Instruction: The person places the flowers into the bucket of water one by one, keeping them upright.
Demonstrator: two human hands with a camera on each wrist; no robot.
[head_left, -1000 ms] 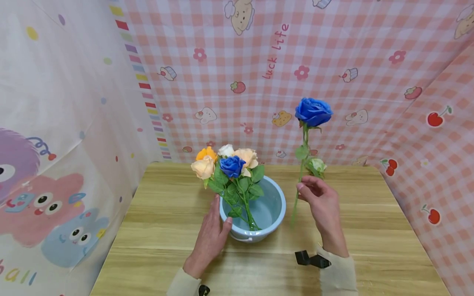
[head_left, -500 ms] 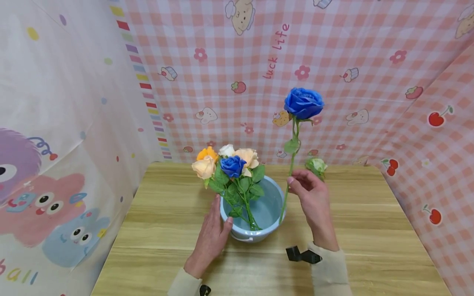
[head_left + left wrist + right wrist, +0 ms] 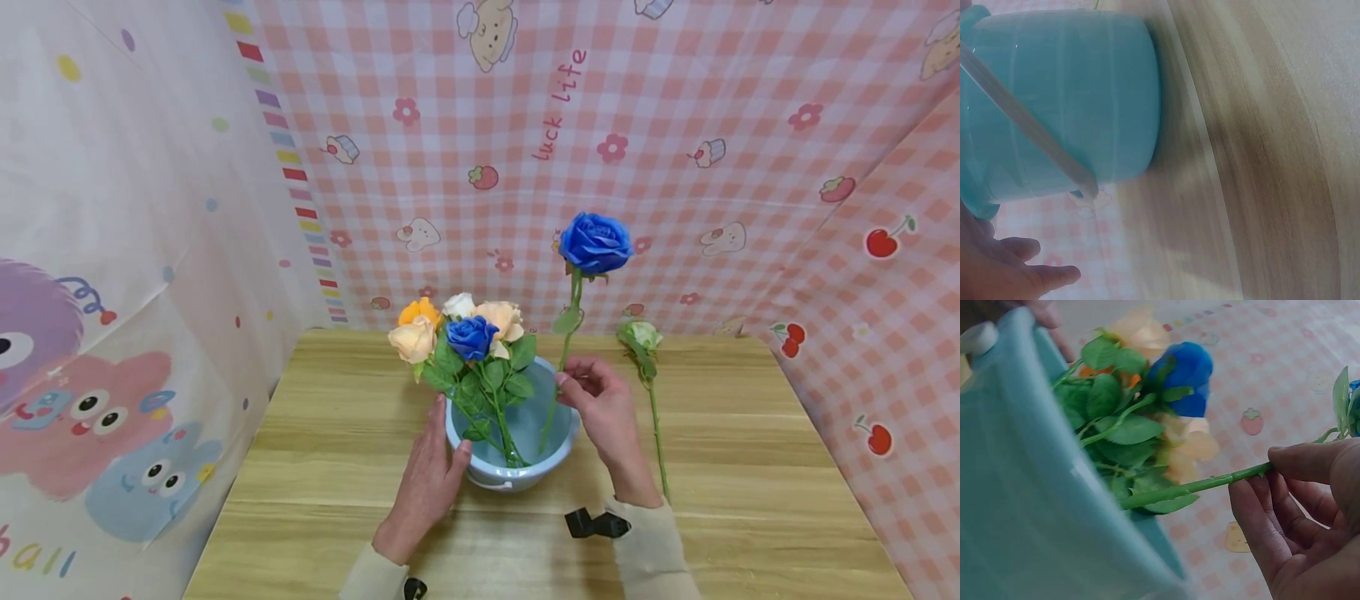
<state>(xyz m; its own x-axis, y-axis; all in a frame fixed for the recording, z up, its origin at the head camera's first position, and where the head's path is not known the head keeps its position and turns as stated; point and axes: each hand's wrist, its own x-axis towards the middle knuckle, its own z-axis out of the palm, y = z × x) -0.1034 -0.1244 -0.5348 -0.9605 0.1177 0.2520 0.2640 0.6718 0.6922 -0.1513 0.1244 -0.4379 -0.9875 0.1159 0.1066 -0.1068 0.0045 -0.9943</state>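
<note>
A light blue bucket (image 3: pixel 566 454) stands on the table with several artificial roses leaning to its left side, among them a smaller blue rose (image 3: pixel 470 337). My right hand (image 3: pixel 603 408) pinches the green stem of a large blue rose (image 3: pixel 596 243) between thumb and fingers. In the right wrist view the stem (image 3: pixel 1191 487) crosses the bucket's rim, its lower end inside. My left hand (image 3: pixel 431 483) rests against the bucket's left rim with extended fingers. In the left wrist view the bucket wall (image 3: pixel 1085 94) fills the upper left, beside spread fingers (image 3: pixel 1054 276).
A pale green-white rose (image 3: pixel 642 336) lies on the wooden table (image 3: pixel 750 467), right of the bucket, its stem towards the front. The bucket's white handle (image 3: pixel 1035 128) hangs down its side. A checked cloth (image 3: pixel 675 100) hangs behind the table.
My right hand has carried the blue rose left, up and then down, so its stem end is now inside the bucket. The pale rose's stem has come into view. My left hand stays put.
</note>
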